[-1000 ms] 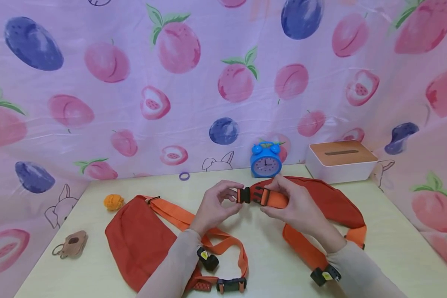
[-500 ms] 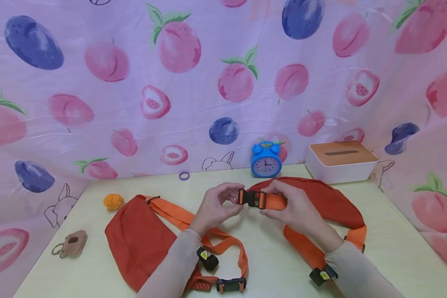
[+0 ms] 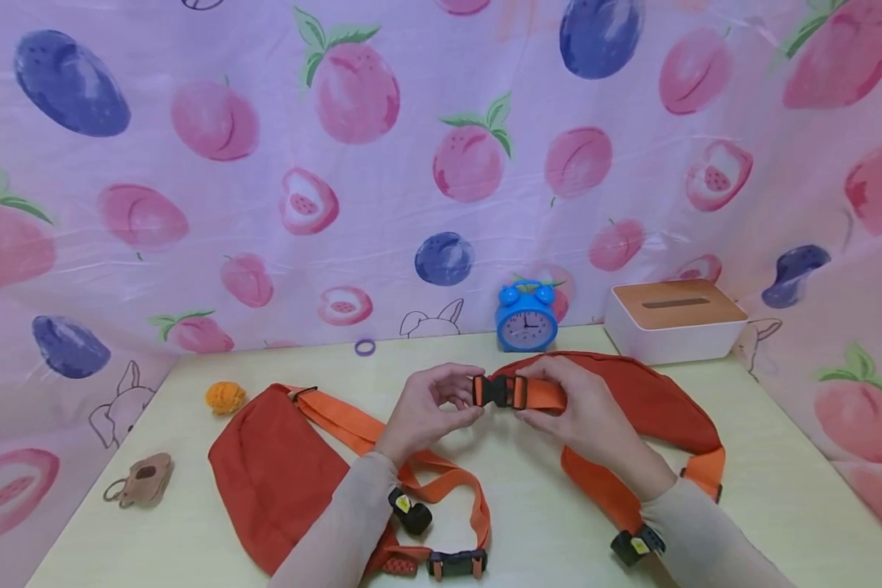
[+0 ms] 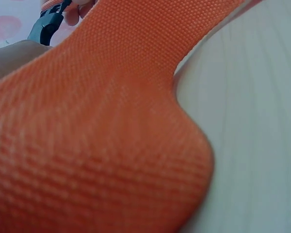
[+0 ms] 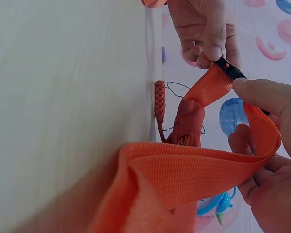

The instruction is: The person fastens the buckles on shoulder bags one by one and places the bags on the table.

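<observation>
A black side-release buckle [image 3: 496, 391] is held up in the head view, its two halves joined. My left hand [image 3: 434, 408] pinches its left end between thumb and fingers. At the other end, my right hand [image 3: 591, 412] grips the buckle and the orange strap [image 3: 545, 396] threaded through it. This strap belongs to a red waist bag [image 3: 654, 396] lying behind and right of my right hand. In the right wrist view the strap [image 5: 203, 170] loops close to the lens, with the buckle [image 5: 231, 69] between both hands. Orange webbing [image 4: 111, 107] fills most of the left wrist view.
A second red waist bag [image 3: 279, 474] lies on the left under my left forearm, its black buckle [image 3: 457, 563] fastened near the front. Around stand a blue alarm clock [image 3: 527, 318], a tissue box [image 3: 676, 320], a purple ring [image 3: 365, 347], an orange ball [image 3: 225, 398] and a brown keychain [image 3: 145, 480].
One second ago the buckle halves were apart. My right hand has moved its prong half left into the half in my left hand, and they now stay joined. The bags have not moved.
</observation>
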Demonstrator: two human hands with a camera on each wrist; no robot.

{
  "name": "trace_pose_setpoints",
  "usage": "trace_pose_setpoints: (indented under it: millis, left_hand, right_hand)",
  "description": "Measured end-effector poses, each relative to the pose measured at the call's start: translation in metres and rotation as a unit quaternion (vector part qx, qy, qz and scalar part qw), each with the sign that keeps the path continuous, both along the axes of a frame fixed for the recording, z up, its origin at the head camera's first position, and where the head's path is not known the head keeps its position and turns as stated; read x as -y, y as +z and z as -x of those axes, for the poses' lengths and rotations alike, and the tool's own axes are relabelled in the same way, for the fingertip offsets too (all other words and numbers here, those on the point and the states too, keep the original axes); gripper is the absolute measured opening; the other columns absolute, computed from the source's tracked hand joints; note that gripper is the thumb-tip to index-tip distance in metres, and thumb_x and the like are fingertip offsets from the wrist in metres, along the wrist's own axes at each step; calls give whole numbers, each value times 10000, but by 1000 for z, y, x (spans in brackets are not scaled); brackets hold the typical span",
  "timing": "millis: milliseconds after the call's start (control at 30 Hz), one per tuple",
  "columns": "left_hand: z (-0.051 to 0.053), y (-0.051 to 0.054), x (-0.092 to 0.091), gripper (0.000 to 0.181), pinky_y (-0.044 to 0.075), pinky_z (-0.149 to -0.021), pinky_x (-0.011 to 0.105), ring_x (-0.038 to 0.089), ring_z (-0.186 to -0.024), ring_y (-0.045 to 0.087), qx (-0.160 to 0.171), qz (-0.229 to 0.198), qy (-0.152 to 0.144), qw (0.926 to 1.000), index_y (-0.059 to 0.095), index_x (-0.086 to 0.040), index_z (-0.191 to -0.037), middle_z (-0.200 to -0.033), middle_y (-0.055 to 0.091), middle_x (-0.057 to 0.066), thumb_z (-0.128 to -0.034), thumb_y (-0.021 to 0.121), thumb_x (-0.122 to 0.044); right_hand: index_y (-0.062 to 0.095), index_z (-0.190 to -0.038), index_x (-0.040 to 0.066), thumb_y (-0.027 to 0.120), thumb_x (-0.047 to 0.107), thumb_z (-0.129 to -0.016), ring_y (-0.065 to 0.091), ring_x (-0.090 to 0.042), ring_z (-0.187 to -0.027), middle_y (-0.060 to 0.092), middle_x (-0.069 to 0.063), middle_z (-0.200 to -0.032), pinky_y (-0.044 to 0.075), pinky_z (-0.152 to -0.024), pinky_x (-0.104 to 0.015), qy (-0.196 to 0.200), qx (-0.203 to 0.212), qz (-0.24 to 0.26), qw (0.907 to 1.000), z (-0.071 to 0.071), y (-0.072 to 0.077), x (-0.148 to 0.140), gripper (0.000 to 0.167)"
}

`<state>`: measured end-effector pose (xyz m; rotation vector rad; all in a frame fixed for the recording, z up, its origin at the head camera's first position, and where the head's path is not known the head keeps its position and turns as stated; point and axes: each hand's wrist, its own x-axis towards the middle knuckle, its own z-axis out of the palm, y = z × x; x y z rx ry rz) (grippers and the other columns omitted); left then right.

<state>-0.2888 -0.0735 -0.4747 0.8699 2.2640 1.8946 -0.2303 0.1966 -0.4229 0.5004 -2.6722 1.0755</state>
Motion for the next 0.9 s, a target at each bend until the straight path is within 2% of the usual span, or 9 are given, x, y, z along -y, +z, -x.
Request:
trace_pose_setpoints:
  millis: [167, 367, 567, 767, 900]
  left_hand:
    - [-1, -1, 1, 536, 641, -957, 340, 219, -960, 751, 58, -52, -57, 10000, 758, -124, -1419, -1125, 806, 60, -916, 893, 2]
    - [-2, 0, 1, 540, 627, -952, 295, 214, -970, 741, 34, 34, -32, 10000, 753, -123, -1431, -1132, 807, 41, -922, 900, -17]
    - [-2, 2, 2, 550, 628, -982, 390, 223, -955, 743, 41, -49, -26, 10000, 750, -58, -1421, -1098, 794, 66, -900, 921, -8]
    - [-2, 4, 2, 534, 635, -959, 433, 232, -925, 755, 117, -168, -4, 9998, 811, -154, -1358, -1054, 807, 67, -864, 951, -8]
    - [-3, 4, 0, 525, 643, -963, 456, 226, -924, 763, 107, -112, -2, 9999, 815, -152, -1353, -1072, 813, 63, -867, 951, -9]
  right_hand:
    - [764, -1278, 244, 1009, 139, -836, 683, -251, -1162, 737, 9, -1294, 650, -950, -478, 19, -185, 2, 9998, -1, -2, -1, 516]
    - [779, -1277, 256, 1010, 148, -836, 679, -233, -1159, 740, 33, -1279, 634, -954, -458, 9, -163, 61, 9998, -1, -3, 0, 509]
    - [786, -1270, 244, 1013, 160, -835, 691, -233, -1160, 750, 39, -1261, 638, -960, -467, 102, -219, 148, 9996, -1, -5, 1, 497]
    - [787, -1262, 261, 1017, 159, -829, 686, -208, -1171, 747, 67, -1266, 633, -967, -426, 94, -148, 252, 9995, -1, -6, 2, 500]
    - [798, -1272, 263, 1015, 152, -830, 688, -210, -1156, 755, 67, -1254, 624, -967, -436, 132, -148, 309, 9993, -1, -7, 3, 504]
